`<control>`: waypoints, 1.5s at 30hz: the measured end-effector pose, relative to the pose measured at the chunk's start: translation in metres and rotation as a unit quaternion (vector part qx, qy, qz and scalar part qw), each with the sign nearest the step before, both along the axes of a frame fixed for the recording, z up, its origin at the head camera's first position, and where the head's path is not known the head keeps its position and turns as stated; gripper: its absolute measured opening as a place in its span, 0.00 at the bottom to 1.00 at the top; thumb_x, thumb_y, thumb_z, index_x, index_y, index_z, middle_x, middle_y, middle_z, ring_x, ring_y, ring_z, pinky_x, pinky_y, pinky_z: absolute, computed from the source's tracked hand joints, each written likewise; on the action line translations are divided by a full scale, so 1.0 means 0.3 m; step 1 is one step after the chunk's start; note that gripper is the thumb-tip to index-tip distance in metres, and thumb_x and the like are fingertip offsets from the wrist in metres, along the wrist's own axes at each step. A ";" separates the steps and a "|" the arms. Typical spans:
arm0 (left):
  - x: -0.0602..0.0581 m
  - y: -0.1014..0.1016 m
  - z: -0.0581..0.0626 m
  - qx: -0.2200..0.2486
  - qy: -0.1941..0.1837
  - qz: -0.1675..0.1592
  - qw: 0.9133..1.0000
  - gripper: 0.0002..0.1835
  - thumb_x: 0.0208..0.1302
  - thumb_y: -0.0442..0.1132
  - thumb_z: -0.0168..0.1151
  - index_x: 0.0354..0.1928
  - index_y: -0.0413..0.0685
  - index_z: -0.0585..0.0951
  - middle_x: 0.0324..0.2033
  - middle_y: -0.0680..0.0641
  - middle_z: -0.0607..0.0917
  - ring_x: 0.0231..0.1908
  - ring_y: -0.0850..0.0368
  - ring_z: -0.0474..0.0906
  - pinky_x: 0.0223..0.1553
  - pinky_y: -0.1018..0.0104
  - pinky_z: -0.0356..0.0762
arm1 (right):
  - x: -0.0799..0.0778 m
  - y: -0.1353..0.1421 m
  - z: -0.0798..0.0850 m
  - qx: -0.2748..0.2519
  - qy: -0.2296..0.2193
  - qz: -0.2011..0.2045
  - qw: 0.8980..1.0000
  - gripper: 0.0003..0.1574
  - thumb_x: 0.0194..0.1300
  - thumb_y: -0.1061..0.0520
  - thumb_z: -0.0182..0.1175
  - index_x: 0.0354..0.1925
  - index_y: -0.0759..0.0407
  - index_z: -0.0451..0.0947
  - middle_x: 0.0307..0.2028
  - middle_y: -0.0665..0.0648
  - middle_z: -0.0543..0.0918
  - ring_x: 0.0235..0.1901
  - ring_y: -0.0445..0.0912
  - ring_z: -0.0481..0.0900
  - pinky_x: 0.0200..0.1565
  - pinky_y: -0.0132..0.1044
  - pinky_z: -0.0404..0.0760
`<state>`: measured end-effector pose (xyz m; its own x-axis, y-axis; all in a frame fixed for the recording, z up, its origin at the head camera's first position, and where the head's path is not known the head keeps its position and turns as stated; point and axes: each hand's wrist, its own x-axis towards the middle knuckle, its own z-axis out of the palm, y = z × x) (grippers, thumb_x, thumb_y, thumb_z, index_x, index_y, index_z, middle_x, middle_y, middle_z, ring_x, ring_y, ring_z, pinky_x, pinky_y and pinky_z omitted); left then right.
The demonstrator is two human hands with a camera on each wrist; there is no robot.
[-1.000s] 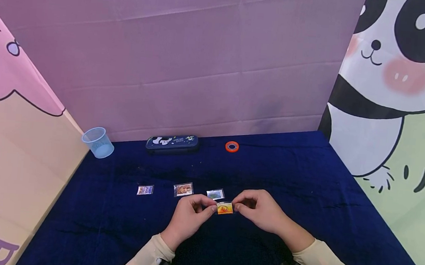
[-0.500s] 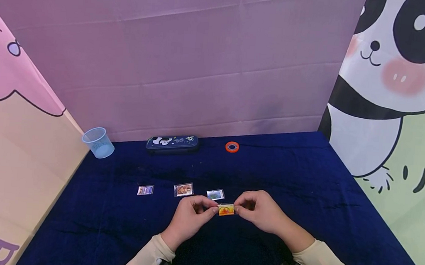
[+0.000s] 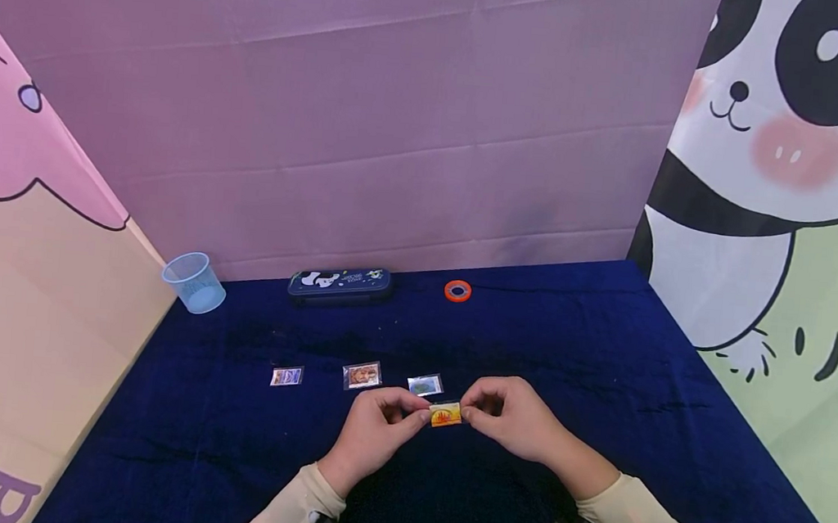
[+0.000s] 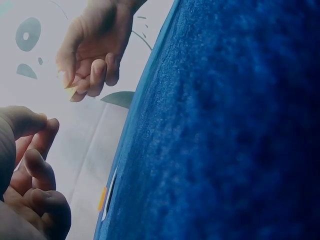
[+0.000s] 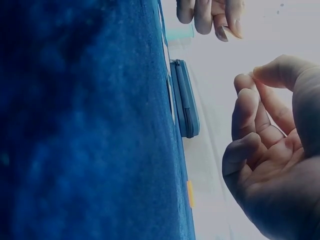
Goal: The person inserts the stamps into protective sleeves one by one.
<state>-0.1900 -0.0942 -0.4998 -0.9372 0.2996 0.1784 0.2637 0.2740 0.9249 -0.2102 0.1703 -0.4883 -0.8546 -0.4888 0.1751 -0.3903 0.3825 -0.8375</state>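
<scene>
A stamp-sized yellow picture card (image 3: pixel 445 414) with a red-orange design is held level between both hands, above the blue cloth. My left hand (image 3: pixel 377 424) pinches its left end between thumb and forefinger; my right hand (image 3: pixel 506 412) pinches the right end likewise. In the left wrist view a bit of yellow shows at the fingertips of the right hand (image 4: pixel 95 55). Just beyond the hands lie more small cards in clear sleeves: a blue-green one (image 3: pixel 425 384), a reddish-brown one (image 3: pixel 362 374) and a bluish-purple one (image 3: pixel 287 376).
On the dark blue cloth (image 3: pixel 227 452), a pencil case (image 3: pixel 339 284) with a panda print lies at the back. Right of it is an orange-rimmed roll of tape (image 3: pixel 457 290). A light blue translucent cup (image 3: pixel 194 282) stands in the back left corner. Printed fabric walls surround the cloth.
Since one second ago the hands have shifted very slightly toward me and to the right with the yellow card. The other cards and things stay where they were.
</scene>
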 end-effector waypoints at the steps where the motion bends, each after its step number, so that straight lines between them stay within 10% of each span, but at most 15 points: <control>1: 0.000 0.000 0.001 0.002 -0.001 0.001 1.000 0.04 0.67 0.45 0.73 0.42 0.59 0.90 0.32 0.57 0.87 0.19 0.63 0.70 0.20 0.71 0.67 | 0.000 0.000 -0.001 -0.001 -0.001 0.000 1.000 0.02 0.67 0.57 0.70 0.39 0.48 0.87 0.33 0.47 0.85 0.27 0.45 0.78 0.29 0.36 0.77; 45: -0.009 0.011 0.001 0.002 0.007 0.013 1.000 0.04 0.68 0.40 0.72 0.42 0.54 0.89 0.33 0.54 0.87 0.19 0.63 0.68 0.20 0.71 0.65 | -0.010 0.002 0.003 -0.011 0.001 -0.005 1.000 0.03 0.67 0.55 0.71 0.39 0.46 0.87 0.32 0.46 0.86 0.26 0.45 0.80 0.28 0.36 0.77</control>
